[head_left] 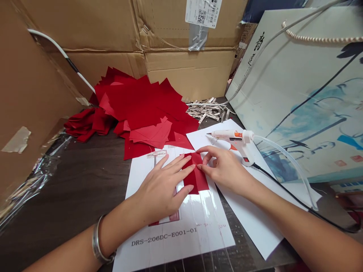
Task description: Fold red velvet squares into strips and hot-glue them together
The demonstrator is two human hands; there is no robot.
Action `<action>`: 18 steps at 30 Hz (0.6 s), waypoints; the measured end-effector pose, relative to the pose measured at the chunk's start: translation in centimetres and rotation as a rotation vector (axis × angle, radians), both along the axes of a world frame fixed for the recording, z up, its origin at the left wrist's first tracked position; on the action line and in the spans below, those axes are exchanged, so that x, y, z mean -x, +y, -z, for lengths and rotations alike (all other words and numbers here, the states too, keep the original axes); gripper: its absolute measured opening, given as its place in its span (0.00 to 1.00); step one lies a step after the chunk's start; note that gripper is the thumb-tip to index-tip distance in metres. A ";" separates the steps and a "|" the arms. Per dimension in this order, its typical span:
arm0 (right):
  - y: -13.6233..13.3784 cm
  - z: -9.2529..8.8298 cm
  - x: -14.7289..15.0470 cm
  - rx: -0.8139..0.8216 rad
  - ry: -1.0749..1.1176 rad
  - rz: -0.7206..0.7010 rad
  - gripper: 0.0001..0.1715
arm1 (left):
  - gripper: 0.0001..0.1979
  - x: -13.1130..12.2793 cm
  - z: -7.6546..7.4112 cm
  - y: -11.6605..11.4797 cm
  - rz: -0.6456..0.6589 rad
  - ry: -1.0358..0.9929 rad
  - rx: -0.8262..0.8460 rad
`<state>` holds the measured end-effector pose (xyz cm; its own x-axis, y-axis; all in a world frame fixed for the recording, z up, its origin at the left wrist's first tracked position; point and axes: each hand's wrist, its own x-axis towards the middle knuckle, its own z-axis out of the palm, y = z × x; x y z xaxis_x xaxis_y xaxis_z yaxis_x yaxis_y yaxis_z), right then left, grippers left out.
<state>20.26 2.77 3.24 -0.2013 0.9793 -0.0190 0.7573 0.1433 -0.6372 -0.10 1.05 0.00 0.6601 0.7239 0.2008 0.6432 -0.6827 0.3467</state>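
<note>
A small red fabric piece (198, 180) lies on a white printed sheet (184, 234) marked DRS-206DC-E001-01. My left hand (163, 187) rests flat on it, fingers stretched out and pressing the left part of the piece. My right hand (222, 166) is at the piece's right edge, with thumb and fingers pinching or folding the fabric there. A white hot glue gun (238, 141) stands just behind my right hand on a second white sheet (255, 223). A small metal clip (156, 154) lies on the printed sheet above my left hand.
A pile of red fabric squares (141, 109) spreads behind the sheets. A heap of metal clips (208, 109) lies beyond the glue gun. Cardboard boxes (113, 34) wall off the back and left. A painted paper bag (306, 94) stands at right; the gun's black cord (286, 190) runs rightward.
</note>
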 end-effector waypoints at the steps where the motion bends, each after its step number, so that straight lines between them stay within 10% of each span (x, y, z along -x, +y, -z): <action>1: 0.0 0.0 0.0 -0.002 -0.003 -0.001 0.18 | 0.23 0.0 0.0 0.0 -0.002 0.004 0.008; 18: -0.2 -0.6 0.0 -0.118 -0.300 -0.098 0.17 | 0.27 0.1 0.1 -0.4 -0.008 0.055 0.022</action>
